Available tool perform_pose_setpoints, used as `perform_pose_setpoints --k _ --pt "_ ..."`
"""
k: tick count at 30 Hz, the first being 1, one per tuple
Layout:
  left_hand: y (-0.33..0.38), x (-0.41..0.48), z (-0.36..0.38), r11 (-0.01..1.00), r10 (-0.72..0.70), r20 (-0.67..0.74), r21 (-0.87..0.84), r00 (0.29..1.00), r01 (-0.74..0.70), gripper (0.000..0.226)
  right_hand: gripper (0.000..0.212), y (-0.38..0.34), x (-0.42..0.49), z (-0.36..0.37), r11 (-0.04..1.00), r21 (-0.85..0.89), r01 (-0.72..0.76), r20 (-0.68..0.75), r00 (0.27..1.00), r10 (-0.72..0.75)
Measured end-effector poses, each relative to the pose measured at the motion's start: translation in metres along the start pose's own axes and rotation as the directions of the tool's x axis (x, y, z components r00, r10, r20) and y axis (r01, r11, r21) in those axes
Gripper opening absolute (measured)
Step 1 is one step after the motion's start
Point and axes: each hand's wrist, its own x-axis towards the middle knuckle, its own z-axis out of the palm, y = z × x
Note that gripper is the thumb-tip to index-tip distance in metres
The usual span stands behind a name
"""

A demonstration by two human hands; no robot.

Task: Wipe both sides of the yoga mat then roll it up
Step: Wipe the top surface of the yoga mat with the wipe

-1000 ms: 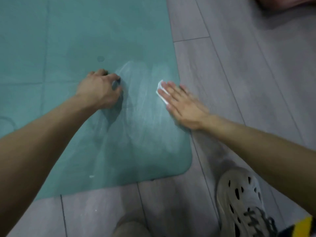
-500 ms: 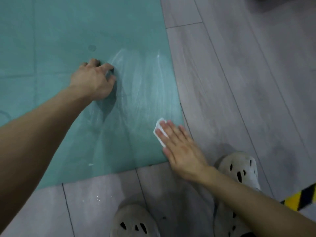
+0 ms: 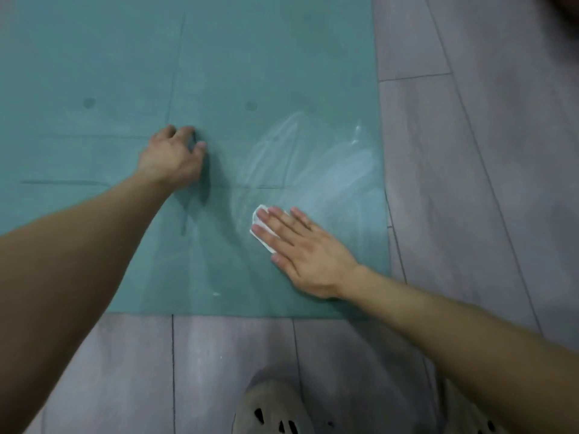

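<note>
Two hands are on the mat (image 3: 250, 57). The right hand (image 3: 307, 252) lies flat with straight fingers and presses a white wipe (image 3: 258, 225) to the surface. The left hand (image 3: 172, 158) is clenched, its fingertips propped on the mat further in; nothing is seen in its grasp.

Change noted: half a second ago the right hand sat at the near right corner, partly over the floor (image 3: 470, 151). It now lies inward, wholly on the mat, with the wipe leading toward the centre. The left hand has kept its bracing post. A wet sheen (image 3: 329, 170) covers the right-hand strip from the wipe up toward the long edge.

Judgement: the stroke has turned from the edge to work across the width. Only a near corner patch of this first side appears wiped. The flip, the second side and the rolling are all outstanding.

Orientation: the mat lies flat and unrolled on the floor. Its near short edge runs across the view just ahead of the shoe (image 3: 272, 411). Its long axis points away from the person, up the frame.
</note>
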Motion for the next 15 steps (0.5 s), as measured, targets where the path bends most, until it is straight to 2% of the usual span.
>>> perform_pose_setpoints --k 1,3,6,8,9,10,13,15 --pt "-0.011 0.001 0.001 0.999 -0.038 -0.012 -0.010 0.999 0.038 0.076 0.060 0.021 0.009 -0.005 1.000 -0.025 -0.017 0.002 1.000 0.017" --pt "-0.027 -0.001 0.003 0.995 -0.099 -0.020 -0.004 0.995 0.098 0.078 0.060 0.076 0.042 -0.022 0.977 -0.037 -0.210 -0.035 0.977 0.209" --pt "-0.043 -0.007 0.001 0.986 -0.164 -0.012 0.020 0.986 0.164 0.074 0.064 0.132 0.091 -0.043 0.842 0.055 -0.537 -0.059 0.840 0.540" --pt "-0.046 -0.003 -0.005 0.984 -0.175 -0.011 0.020 0.985 0.175 0.078 0.070 0.122 0.116 -0.038 0.791 0.096 -0.605 -0.103 0.784 0.612" --pt "-0.046 0.001 -0.009 0.985 -0.173 -0.007 0.011 0.985 0.173 0.081 0.072 0.107 0.126 -0.033 0.809 0.096 -0.580 -0.126 0.799 0.588" --pt "-0.043 0.005 -0.015 0.984 -0.176 0.004 0.006 0.984 0.176 0.085 0.072 0.089 0.134 -0.028 0.857 0.081 -0.510 -0.141 0.845 0.516" --pt "-0.033 0.012 -0.033 0.984 -0.173 0.041 0.050 0.984 0.171 0.091 0.066 0.037 0.153 -0.021 0.988 0.011 -0.155 -0.096 0.983 0.155" --pt "-0.031 0.011 -0.037 0.981 -0.164 0.035 0.115 0.986 0.159 0.091 0.062 0.038 0.160 -0.025 0.998 -0.039 0.054 -0.035 0.998 -0.056"
